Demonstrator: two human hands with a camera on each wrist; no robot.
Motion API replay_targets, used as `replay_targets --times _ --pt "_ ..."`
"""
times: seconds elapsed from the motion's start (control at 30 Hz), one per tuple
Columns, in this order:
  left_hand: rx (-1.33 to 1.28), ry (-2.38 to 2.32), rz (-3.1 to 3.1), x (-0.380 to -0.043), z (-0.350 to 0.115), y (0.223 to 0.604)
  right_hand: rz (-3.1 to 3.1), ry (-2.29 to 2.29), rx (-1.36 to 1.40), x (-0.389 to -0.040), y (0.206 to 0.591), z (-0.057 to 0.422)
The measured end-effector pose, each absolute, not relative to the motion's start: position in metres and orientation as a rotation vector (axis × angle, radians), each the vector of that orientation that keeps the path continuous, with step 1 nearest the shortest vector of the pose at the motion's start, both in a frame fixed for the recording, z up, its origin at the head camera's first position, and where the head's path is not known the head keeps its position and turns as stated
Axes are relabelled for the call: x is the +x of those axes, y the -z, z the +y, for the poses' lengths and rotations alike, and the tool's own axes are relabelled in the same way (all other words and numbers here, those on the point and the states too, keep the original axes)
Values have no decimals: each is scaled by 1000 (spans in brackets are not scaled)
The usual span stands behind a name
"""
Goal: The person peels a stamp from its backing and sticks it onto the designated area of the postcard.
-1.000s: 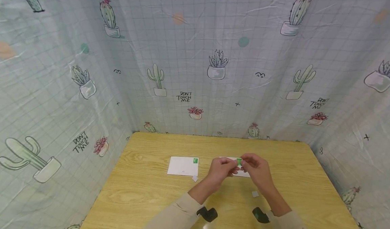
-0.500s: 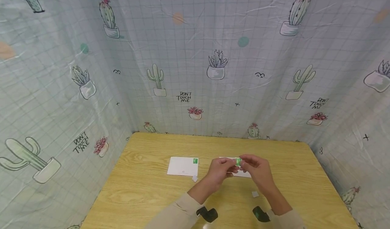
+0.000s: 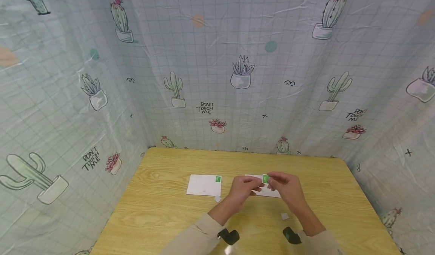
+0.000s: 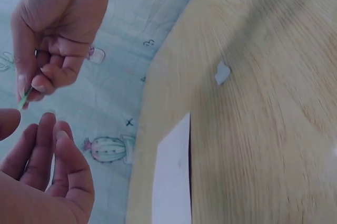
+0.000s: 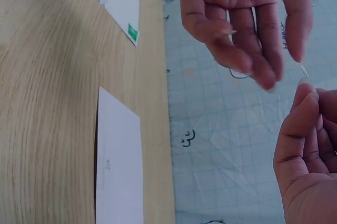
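My right hand (image 3: 287,189) pinches a small green stamp (image 3: 266,178) between thumb and fingertips, held up over the right-hand white envelope (image 3: 270,193). Seen edge-on in the left wrist view, the stamp (image 4: 24,99) is a thin green sliver in that grip. Beside its left edge is my left hand (image 3: 243,188). The left wrist view shows this left hand (image 4: 47,176) with thumb and fingers apart, the thumb tip close to the stamp. Both hands cover parts of the right envelope.
To the left lies another white envelope (image 3: 204,185) with a green stamp (image 3: 218,178) at its upper right corner. Small white paper scraps lie below it (image 3: 217,198) and near the right wrist (image 3: 284,216). A cactus-print curtain (image 3: 217,77) surrounds the wooden table (image 3: 153,209).
My left hand has drawn slightly left, its fingers parting from around the stamp. More of the stamp's green face now shows in the right hand's pinch. Envelopes and scraps stay put.
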State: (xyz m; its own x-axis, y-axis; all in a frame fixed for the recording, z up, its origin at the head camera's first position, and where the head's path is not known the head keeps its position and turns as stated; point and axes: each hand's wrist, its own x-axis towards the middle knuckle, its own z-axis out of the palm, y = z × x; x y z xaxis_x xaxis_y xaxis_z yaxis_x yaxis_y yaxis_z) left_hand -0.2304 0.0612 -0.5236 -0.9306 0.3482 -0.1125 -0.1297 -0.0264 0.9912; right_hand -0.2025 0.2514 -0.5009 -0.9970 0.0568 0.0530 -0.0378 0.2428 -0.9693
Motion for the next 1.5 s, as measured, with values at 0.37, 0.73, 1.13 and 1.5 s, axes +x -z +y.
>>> replay_targets --times 0.37,0.73,1.13,1.5 --pt "407 -1752 2347 -243 48 542 -2485 -1862 -32 -210 505 262" --pt "486 -1424 2652 -257 40 566 -2504 -1874 20 -210 503 266" --pt "628 -950 2893 -273 36 584 -2523 -1853 32 -212 506 271" --pt "692 -492 3010 -279 34 595 -2521 -1855 2 -211 512 272"
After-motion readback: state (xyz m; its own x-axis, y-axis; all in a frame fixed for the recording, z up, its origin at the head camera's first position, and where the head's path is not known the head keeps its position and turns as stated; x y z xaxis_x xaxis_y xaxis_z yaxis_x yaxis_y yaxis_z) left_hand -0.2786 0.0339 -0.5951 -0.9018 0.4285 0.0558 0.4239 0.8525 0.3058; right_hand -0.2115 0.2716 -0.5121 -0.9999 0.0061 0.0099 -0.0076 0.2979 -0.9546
